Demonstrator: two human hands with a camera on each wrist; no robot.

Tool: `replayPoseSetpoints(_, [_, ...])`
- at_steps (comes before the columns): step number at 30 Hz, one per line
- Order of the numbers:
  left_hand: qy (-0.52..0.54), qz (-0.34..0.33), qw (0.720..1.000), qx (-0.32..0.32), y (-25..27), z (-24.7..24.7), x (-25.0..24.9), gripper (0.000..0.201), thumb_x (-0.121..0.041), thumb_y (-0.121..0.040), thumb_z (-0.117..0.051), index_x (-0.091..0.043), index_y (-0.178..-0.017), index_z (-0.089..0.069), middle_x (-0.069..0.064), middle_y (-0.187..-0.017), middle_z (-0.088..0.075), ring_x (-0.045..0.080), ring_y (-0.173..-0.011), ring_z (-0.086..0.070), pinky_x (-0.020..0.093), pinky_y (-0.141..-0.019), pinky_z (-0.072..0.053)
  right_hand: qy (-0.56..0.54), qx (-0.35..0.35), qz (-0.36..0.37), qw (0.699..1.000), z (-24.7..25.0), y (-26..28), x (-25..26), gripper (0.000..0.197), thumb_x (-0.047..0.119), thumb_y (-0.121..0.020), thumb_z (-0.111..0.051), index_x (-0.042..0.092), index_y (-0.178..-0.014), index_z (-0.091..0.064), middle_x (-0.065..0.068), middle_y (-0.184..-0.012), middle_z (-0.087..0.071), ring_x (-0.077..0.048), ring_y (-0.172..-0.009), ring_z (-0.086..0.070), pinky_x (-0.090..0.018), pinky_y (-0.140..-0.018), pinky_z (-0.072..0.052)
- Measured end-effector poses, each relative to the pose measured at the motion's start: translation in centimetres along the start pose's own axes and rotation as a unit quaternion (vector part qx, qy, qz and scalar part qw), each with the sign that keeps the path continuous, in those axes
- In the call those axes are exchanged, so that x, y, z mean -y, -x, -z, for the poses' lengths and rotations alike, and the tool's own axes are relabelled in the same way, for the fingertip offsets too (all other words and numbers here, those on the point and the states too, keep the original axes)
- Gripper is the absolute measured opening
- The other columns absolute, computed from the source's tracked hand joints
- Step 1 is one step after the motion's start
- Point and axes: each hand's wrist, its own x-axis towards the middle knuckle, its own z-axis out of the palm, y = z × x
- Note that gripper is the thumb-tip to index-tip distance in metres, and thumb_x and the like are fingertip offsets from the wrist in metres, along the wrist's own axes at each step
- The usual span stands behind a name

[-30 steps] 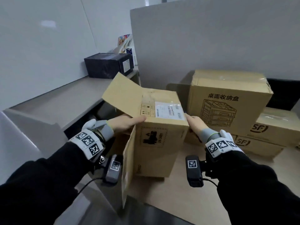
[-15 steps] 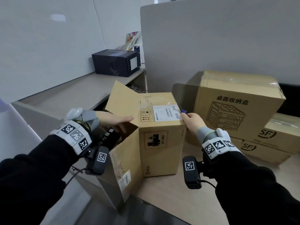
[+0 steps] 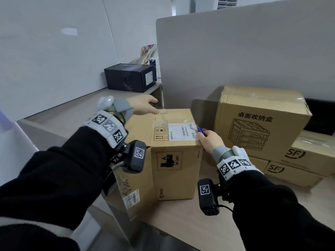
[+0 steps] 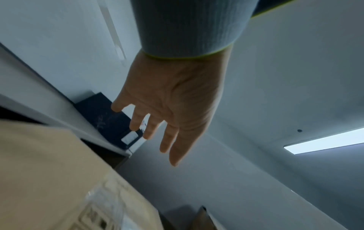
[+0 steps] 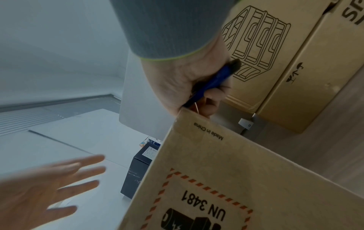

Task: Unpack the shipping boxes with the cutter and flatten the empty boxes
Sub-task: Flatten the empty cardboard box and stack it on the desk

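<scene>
A brown cardboard box (image 3: 176,171) marked UN 3481 stands on the desk, its flaps hanging open on the left side. My right hand (image 3: 208,141) grips a blue cutter (image 3: 201,131) at the box's top right corner; the right wrist view shows the cutter (image 5: 212,84) held in curled fingers against the box (image 5: 236,179) edge. My left hand (image 3: 143,105) hovers with straight spread fingers over the box's top left edge, holding nothing, and in the left wrist view this hand (image 4: 169,109) is above the box (image 4: 49,179).
A larger taped box (image 3: 259,120) with a drawer drawing stands at the right, on top of flat SF boxes (image 3: 297,163). A dark box (image 3: 129,77) sits on the raised shelf at the back left. A grey partition (image 3: 244,51) closes the back.
My left hand let go of the open flap and rose over the box's top. The raised flap has come down. My right hand stayed at the top right corner with the cutter.
</scene>
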Motion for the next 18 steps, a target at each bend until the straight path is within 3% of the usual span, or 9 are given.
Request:
replayPoseSetpoints(3, [-0.055,-0.033,0.993,0.096,-1.5,-2.7,-3.0,0.06,-0.032,-0.097,-0.05,-0.015,-0.15,-0.028,0.003,-0.156,-0.027,0.019,-0.142,-0.026,0.035,-0.116,-0.021,0.006,-0.001,0.012,1.0,0.4,0.3,0.0,0.032,0.036,-0.098,-0.04,0.012,-0.102,-0.06,-0.005,-0.087,-0.06,-0.023,-0.079,-0.056,-0.028,-0.06,-0.038])
replayPoseSetpoints(6, [-0.081,-0.033,0.986,0.145,-3.0,-5.6,-4.2,0.058,-0.038,-0.098,-0.046,-0.02,-0.15,-0.027,0.003,-0.156,-0.028,0.021,-0.142,-0.027,0.038,-0.117,-0.02,0.012,0.006,0.023,1.0,0.3,0.7,0.2,0.028,0.036,-0.097,-0.043,0.015,-0.096,-0.06,-0.003,-0.081,-0.059,-0.022,-0.076,-0.054,-0.028,-0.054,-0.035])
replayPoseSetpoints(11, [-0.1,-0.026,0.982,0.155,-4.6,-8.3,-5.8,0.056,-0.036,-0.096,-0.049,-0.013,-0.146,-0.035,0.009,-0.148,-0.039,0.026,-0.133,-0.038,0.038,-0.108,-0.03,-0.01,0.025,0.031,0.999,1.1,0.8,-0.2,0.027,0.037,-0.095,-0.048,0.016,-0.087,-0.062,0.001,-0.069,-0.057,-0.019,-0.068,-0.054,-0.026,-0.053,-0.038])
replayPoseSetpoints(16, [-0.121,-0.026,0.979,0.164,-6.8,-8.2,-5.6,0.061,-0.036,-0.098,-0.049,-0.014,-0.15,-0.026,0.007,-0.153,-0.031,0.026,-0.138,-0.032,0.036,-0.11,-0.027,-0.04,0.059,0.023,0.997,1.8,-0.1,-0.1,0.032,0.039,-0.095,-0.05,0.012,-0.09,-0.067,-0.003,-0.074,-0.062,-0.02,-0.066,-0.058,-0.027,-0.055,-0.042])
replayPoseSetpoints(18, [-0.134,-0.028,0.977,0.161,-7.9,-7.7,-5.5,0.058,-0.035,-0.098,-0.049,-0.012,-0.148,-0.03,0.008,-0.153,-0.032,0.025,-0.138,-0.032,0.037,-0.111,-0.026,-0.047,0.064,0.02,0.997,1.8,-0.7,0.1,0.032,0.037,-0.093,-0.051,0.01,-0.088,-0.067,-0.008,-0.079,-0.066,-0.023,-0.071,-0.061,-0.034,-0.064,-0.049])
